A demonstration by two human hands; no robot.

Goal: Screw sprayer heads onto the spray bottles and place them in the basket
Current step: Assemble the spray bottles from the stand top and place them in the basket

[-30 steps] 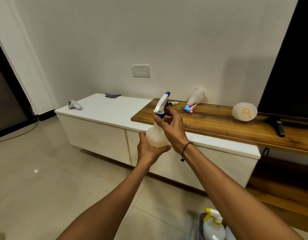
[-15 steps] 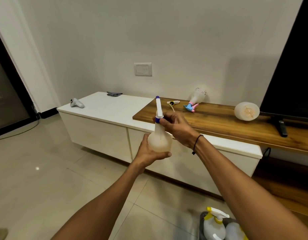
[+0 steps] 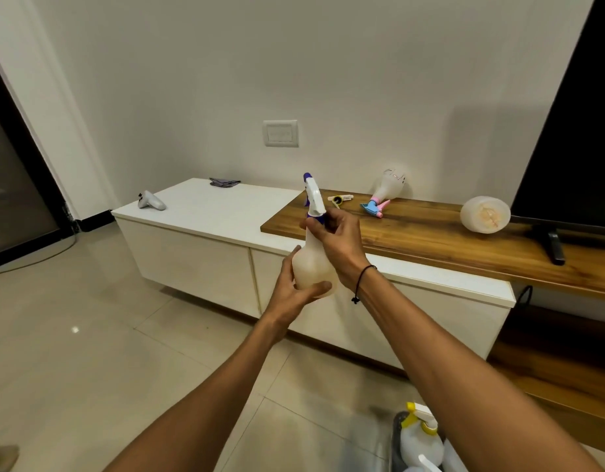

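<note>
A translucent white spray bottle (image 3: 311, 264) is held upright in front of the cabinet. My left hand (image 3: 296, 294) grips its round body from below. My right hand (image 3: 336, 241) grips the blue collar at its neck, under a white and blue sprayer head (image 3: 314, 197). On the wooden top lie a bottle with a pink and blue sprayer (image 3: 389, 189), a loose yellow sprayer head (image 3: 340, 199) and a headless bottle (image 3: 485, 214) on its side. A grey basket (image 3: 398, 434) at the bottom edge holds a bottle with a yellow sprayer (image 3: 420, 437).
A long white cabinet (image 3: 205, 240) stands against the wall, with a wooden top (image 3: 447, 240) over its right part. On the white part lie a game controller (image 3: 151, 201) and a folded dark cloth (image 3: 224, 181). A TV (image 3: 573, 144) stands at the right. Tiled floor lies to the left.
The sprayer head has turned on the bottle's neck under my right hand, and my right wrist has rotated. My left hand keeps its hold on the body.
</note>
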